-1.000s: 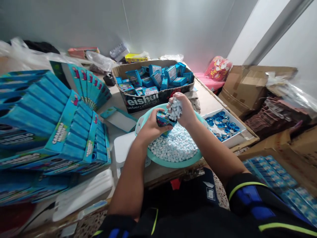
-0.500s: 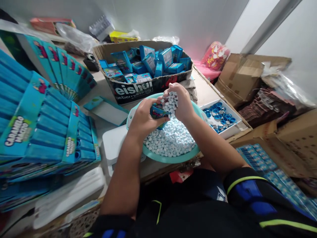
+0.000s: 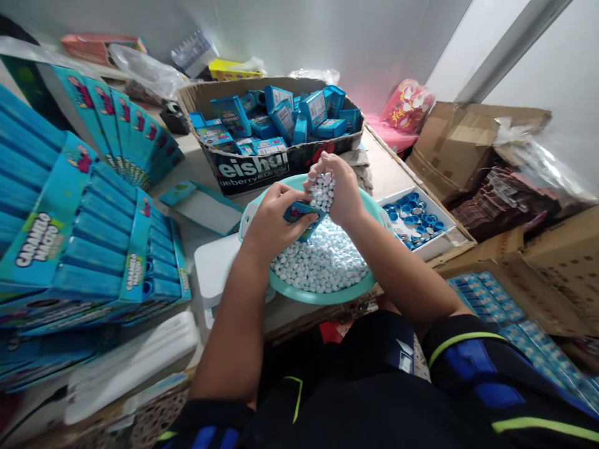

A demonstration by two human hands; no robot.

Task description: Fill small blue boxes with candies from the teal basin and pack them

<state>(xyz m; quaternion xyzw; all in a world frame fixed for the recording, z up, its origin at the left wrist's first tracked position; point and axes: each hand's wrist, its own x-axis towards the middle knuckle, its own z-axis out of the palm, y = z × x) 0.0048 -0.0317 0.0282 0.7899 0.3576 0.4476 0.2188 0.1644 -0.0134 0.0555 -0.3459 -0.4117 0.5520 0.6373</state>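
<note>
My left hand (image 3: 274, 218) grips a small blue candy box (image 3: 304, 218), fingers on top and thumb along its printed face. Cupped against the box's right end, my right hand (image 3: 341, 190) holds a heap of white candies (image 3: 322, 191). Both hands are above a turquoise basin (image 3: 322, 298), in which many loose white candies (image 3: 322, 265) lie. Behind the basin stands a cardboard carton (image 3: 253, 171) full of blue boxes (image 3: 283, 118).
At the left are display trays (image 3: 42, 243) of blue boxes. A white device (image 3: 215, 265) sits beside the basin. On the right, a white tray (image 3: 437, 246) holds blue caps (image 3: 414, 218); brown cartons (image 3: 449, 140) lie beyond.
The blue box in my left hand shows more of its printed face. The heap in my right hand looks smaller, and that hand has moved slightly up.
</note>
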